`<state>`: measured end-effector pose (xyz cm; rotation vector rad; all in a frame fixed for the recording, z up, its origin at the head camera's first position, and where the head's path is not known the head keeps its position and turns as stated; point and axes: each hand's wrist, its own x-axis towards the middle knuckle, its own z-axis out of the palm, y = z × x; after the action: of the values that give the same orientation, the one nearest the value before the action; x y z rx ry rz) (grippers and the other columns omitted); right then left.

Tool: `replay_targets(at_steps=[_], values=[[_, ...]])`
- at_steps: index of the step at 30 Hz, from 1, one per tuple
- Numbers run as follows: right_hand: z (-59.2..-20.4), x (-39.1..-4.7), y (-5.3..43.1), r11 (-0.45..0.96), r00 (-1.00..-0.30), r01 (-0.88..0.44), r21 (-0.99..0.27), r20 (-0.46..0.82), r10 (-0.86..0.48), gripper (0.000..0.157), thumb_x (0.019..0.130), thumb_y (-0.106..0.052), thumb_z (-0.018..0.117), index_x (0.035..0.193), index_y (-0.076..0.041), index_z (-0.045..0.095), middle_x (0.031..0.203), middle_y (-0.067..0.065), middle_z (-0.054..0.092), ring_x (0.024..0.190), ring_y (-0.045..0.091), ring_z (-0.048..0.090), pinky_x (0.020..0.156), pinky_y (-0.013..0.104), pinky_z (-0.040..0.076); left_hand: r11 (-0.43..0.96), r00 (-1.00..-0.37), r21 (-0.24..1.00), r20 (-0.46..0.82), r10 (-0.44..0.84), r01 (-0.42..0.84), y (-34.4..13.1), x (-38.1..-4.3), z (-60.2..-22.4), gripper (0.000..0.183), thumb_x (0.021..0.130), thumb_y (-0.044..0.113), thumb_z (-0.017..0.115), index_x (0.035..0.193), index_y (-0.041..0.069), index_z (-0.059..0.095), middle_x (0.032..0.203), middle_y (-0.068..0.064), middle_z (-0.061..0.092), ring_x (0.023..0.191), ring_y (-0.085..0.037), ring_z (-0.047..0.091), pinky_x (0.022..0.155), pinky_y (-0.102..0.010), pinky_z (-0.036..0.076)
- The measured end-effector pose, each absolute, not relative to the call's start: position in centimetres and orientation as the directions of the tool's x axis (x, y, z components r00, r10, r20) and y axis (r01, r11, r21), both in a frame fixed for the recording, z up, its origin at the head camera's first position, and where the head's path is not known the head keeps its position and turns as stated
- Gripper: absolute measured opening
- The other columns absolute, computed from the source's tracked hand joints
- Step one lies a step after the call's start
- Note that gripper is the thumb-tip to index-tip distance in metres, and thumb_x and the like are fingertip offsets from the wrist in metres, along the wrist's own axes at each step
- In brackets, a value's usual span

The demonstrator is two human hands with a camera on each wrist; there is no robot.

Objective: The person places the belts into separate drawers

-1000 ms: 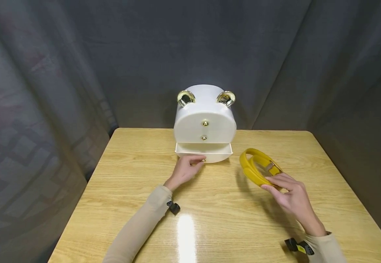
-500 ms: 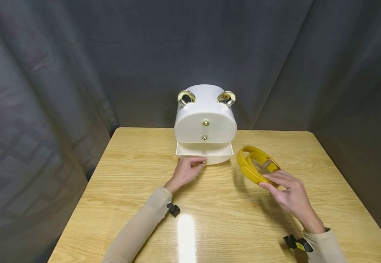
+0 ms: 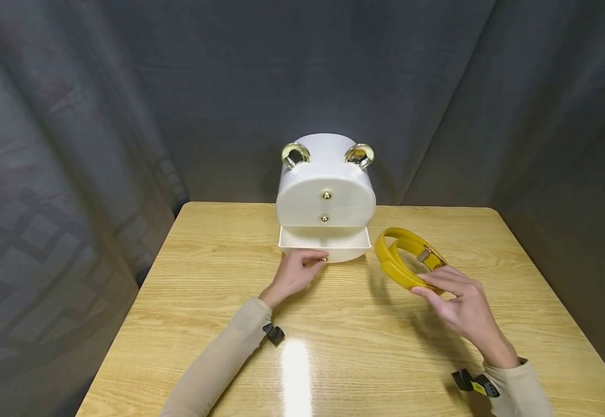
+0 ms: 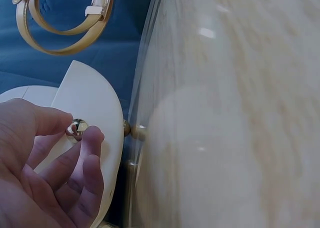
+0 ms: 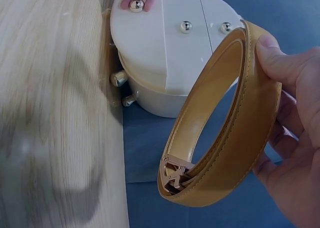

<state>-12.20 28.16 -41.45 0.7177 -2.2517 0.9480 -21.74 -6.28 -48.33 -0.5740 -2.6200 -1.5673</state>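
Note:
A white rounded storage box (image 3: 325, 205) with gold ear-shaped trims and gold knobs stands at the back of the table. Its bottom drawer (image 3: 352, 253) is pulled out, and what shows of its inside is bare. My left hand (image 3: 293, 275) pinches that drawer's gold knob (image 4: 76, 130) between thumb and forefinger. To the right, my right hand (image 3: 464, 307) holds a coiled yellow belt (image 3: 393, 266) above the table, thumb on one side and fingers on the other. The belt's metal buckle (image 5: 176, 175) shows in the right wrist view.
The wooden table (image 3: 219, 243) reaches back to a dark grey curtain (image 3: 229, 104) close behind the box. More curtain hangs along both sides. Small gold feet (image 5: 119, 78) support the box. Black wrist cameras (image 3: 274, 334) sit on both sleeves.
The bottom drawer has come slightly further out toward me, with my left hand on its knob. My right hand has shifted the belt a little left and away from me.

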Motion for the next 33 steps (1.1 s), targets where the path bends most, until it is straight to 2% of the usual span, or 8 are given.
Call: replay_targets(at_steps=[5, 11, 17, 28, 33], values=[[-41.4, -12.2, 28.1, 0.600, -0.677, -0.670, -0.438, 0.692, -0.251, 0.038, 0.062, 0.012, 0.093, 0.097, 0.003, 0.083, 0.087, 0.012, 0.080, 0.083, -0.005, 0.064, 0.074, 0.008, 0.052, 0.426, -0.926, 0.837, 0.228, 0.300, 0.344, -6.3, -21.5, -48.4, 0.024, 0.100, 0.014, 0.073, 0.123, 0.016, 0.081, 0.125, -0.003, 0.080, 0.107, -0.022, 0.078, 0.082, -0.024, 0.062], [-41.1, -12.0, 28.1, 0.610, -0.708, -0.644, -0.463, 0.663, -0.244, 0.037, 0.063, 0.012, 0.093, 0.098, 0.003, 0.083, 0.089, 0.011, 0.080, 0.083, -0.006, 0.064, 0.072, 0.010, 0.052, 0.441, -0.931, 0.836, 0.204, 0.304, 0.327, -6.3, -21.2, -48.4, 0.024, 0.100, 0.016, 0.074, 0.123, 0.019, 0.081, 0.125, 0.001, 0.080, 0.107, -0.020, 0.077, 0.083, -0.026, 0.062], [-40.9, -12.1, 28.1, 0.587, -0.673, -0.680, -0.439, 0.691, -0.263, 0.038, 0.062, 0.013, 0.092, 0.098, 0.003, 0.083, 0.087, 0.012, 0.080, 0.084, -0.005, 0.064, 0.075, 0.008, 0.053, 0.459, -0.930, 0.825, 0.201, 0.308, 0.331, -6.4, -20.8, -48.6, 0.025, 0.101, 0.018, 0.073, 0.125, 0.021, 0.081, 0.127, 0.002, 0.079, 0.109, -0.020, 0.077, 0.085, -0.026, 0.063], [-40.3, -12.1, 27.9, 0.598, -0.702, -0.656, -0.460, 0.663, -0.261, 0.037, 0.063, 0.013, 0.092, 0.098, 0.004, 0.083, 0.090, 0.014, 0.080, 0.090, -0.007, 0.064, 0.077, 0.006, 0.052, 0.470, -0.932, 0.825, 0.175, 0.317, 0.315, -6.4, -20.2, -48.4, 0.027, 0.101, 0.020, 0.073, 0.128, 0.019, 0.079, 0.121, 0.001, 0.081, 0.099, -0.015, 0.078, 0.070, -0.021, 0.060], [-40.3, -12.4, 27.9, 0.585, -0.678, -0.680, -0.442, 0.683, -0.272, 0.037, 0.062, 0.013, 0.091, 0.098, 0.004, 0.083, 0.089, 0.013, 0.080, 0.088, -0.006, 0.064, 0.074, 0.007, 0.052, 0.449, -0.928, 0.837, 0.170, 0.330, 0.313, -6.3, -20.0, -48.2, 0.028, 0.101, 0.018, 0.073, 0.129, 0.017, 0.078, 0.119, -0.002, 0.081, 0.095, -0.015, 0.079, 0.063, -0.023, 0.060]])
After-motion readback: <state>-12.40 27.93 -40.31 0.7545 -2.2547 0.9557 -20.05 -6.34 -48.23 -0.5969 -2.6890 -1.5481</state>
